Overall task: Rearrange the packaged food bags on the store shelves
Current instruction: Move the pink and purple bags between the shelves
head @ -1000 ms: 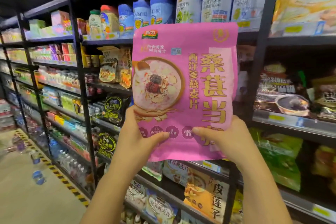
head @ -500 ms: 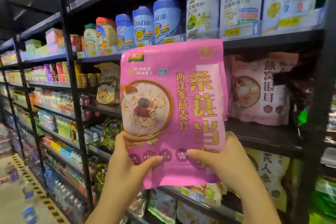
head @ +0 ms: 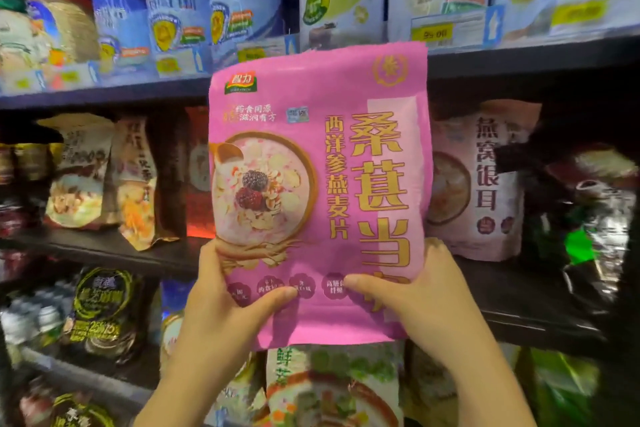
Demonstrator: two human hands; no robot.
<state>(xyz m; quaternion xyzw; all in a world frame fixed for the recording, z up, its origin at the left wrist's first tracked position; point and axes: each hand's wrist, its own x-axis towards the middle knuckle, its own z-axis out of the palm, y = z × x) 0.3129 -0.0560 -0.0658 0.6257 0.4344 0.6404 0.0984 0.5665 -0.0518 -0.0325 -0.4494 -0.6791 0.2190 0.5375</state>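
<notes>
I hold a pink oatmeal bag (head: 318,156) upright in front of the dark store shelf (head: 519,59). It has gold characters and a picture of a bowl with berries. My left hand (head: 221,315) grips its lower left corner, thumb across the front. My right hand (head: 426,305) grips the lower right corner the same way. The bag covers the middle of the shelf level behind it. A paler pink bag (head: 481,184) stands on that level just to the right, partly hidden by the held bag.
Beige cereal bags (head: 104,177) stand on the same level to the left, beside a red pack (head: 197,180). Blue-and-white pouches (head: 242,0) line the shelf above. Dark bags (head: 104,308) and a green-topped bag (head: 332,388) fill the lower shelves. Dark foil packs (head: 599,218) crowd the right.
The view has closed in on the shelf and swung right. The pink bag now sits nearer the shelf level with the paler pink bag. Both hands keep the same grip.
</notes>
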